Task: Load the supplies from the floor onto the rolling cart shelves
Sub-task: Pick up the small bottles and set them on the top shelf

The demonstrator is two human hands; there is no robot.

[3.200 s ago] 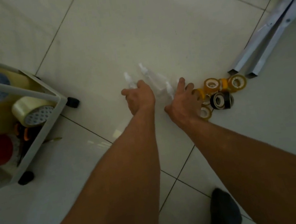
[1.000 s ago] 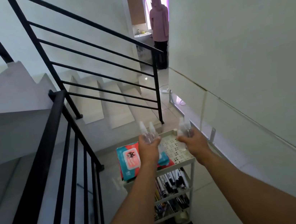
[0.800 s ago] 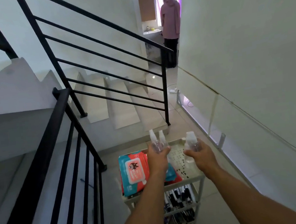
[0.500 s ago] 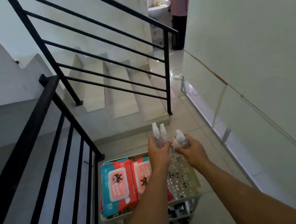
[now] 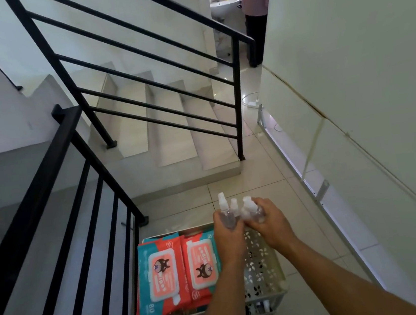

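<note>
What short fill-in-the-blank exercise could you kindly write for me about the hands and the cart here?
1. The left hand and the right hand hold clear spray ____.
2. On the cart, the wipe packs lie on the ____ shelf.
3. That shelf's bare perforated part lies to the ____ of the packs.
Missing words: bottles; top; right.

white cart top shelf [image 5: 262, 269] (perforated): two wipes packs [image 5: 179, 269].

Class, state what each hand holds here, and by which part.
The left hand grips two clear spray bottles round their bodies, caps upward; the right hand grips another clear spray bottle round its body.
</note>
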